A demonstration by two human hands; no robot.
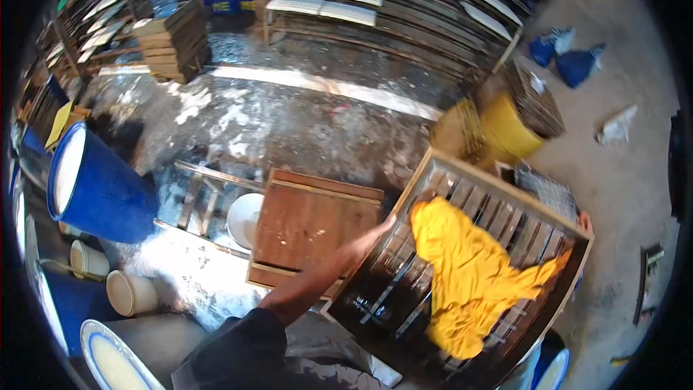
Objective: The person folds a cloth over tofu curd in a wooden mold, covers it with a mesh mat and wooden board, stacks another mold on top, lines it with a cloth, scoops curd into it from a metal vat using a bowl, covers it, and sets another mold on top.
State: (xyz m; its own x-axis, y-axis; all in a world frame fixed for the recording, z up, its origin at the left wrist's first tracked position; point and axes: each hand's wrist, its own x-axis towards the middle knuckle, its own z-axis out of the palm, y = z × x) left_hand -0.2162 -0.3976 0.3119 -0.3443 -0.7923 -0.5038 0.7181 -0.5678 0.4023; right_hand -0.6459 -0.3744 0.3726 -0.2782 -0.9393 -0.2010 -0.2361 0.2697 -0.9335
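Slatted tray (509,193): likely rigid, bulky; grip opposite rims

Held out front. Yellow cloth (465,267) inside, probably soft, light, slides easily. Left hand (390,222) clasps left rim; right hand (585,222) curls round far-right corner, mostly hidden.

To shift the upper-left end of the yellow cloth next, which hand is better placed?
Left, I'd judge: the left hand is close to that end of the yellow cloth, while the right hand is across at the wooden tray's upper-right corner.
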